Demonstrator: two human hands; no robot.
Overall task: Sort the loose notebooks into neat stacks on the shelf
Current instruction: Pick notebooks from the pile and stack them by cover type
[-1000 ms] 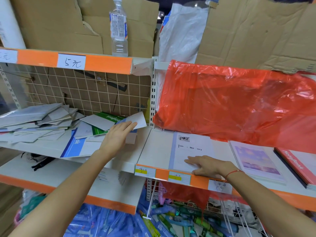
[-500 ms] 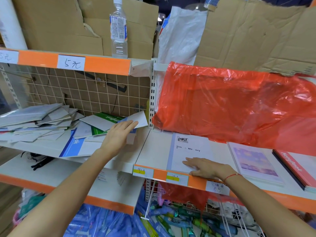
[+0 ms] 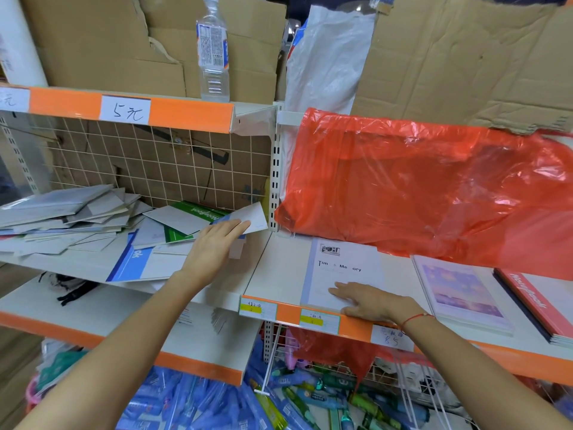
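While the pile is this messy, take one book at a time, that's my take.

left hand: the left hand [image 3: 217,243] lies flat, fingers straight, on a white notebook [image 3: 252,218] at the right end of the loose pile [image 3: 71,218]. No curl round it that I can see, so it's pressing, not holding yet.

right hand: the right hand [image 3: 367,301] rests flat with relaxed fingers on the "Time Memory" notebook [image 3: 344,265] on the right shelf [image 3: 279,268], near the front edge.

how to do it well: I'd slide the white one off the heap toward the shelf edge, get a thumb under it, then lift. Keep the right palm down so the started stack doesn't skate. Square the spines before letting go.

where the rest is: the green notebook [image 3: 198,212] and the blue-edged notebook [image 3: 133,262] sit half buried in the pile; a purple notebook [image 3: 459,287] and a red notebook [image 3: 539,302] lie just beside the stack.

in the way: the red plastic bag [image 3: 418,187] hangs over the back of the right shelf and could snag covers. The upright post [image 3: 274,184] between the bays means lifting over, not sliding across.

also around: the water bottle [image 3: 213,51] stands on the top shelf, well clear.
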